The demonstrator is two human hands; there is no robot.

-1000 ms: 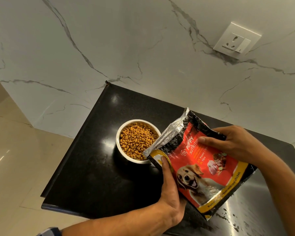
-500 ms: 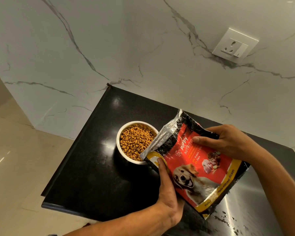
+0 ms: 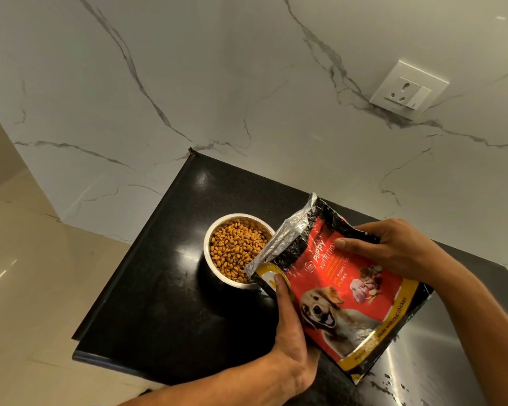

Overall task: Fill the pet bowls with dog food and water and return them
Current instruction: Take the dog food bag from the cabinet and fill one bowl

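- Two bare hands grip one red-and-black foil bag of puppy food, printed with a golden dog, which is tilted with its silver-lined open mouth toward the bowl.
- The left hand clasps the bag's lower near edge, thumb pressed flat on the yellow corner patch.
- The right hand closes over the bag's upper far edge, thumb lying across the printed front.
- One round white bowl with a steel inside sits on the glossy black stone counter, heaped with brown kibble.
- The bag's mouth overlaps the bowl's right rim and hides that part; whether they touch I cannot tell.
- Behind rises a white marble wall with grey veins, carrying a white socket plate with a switch at upper right.
- Water droplets speckle the steel surface at lower right.
- Beige floor tiles spread below the counter's left edge.
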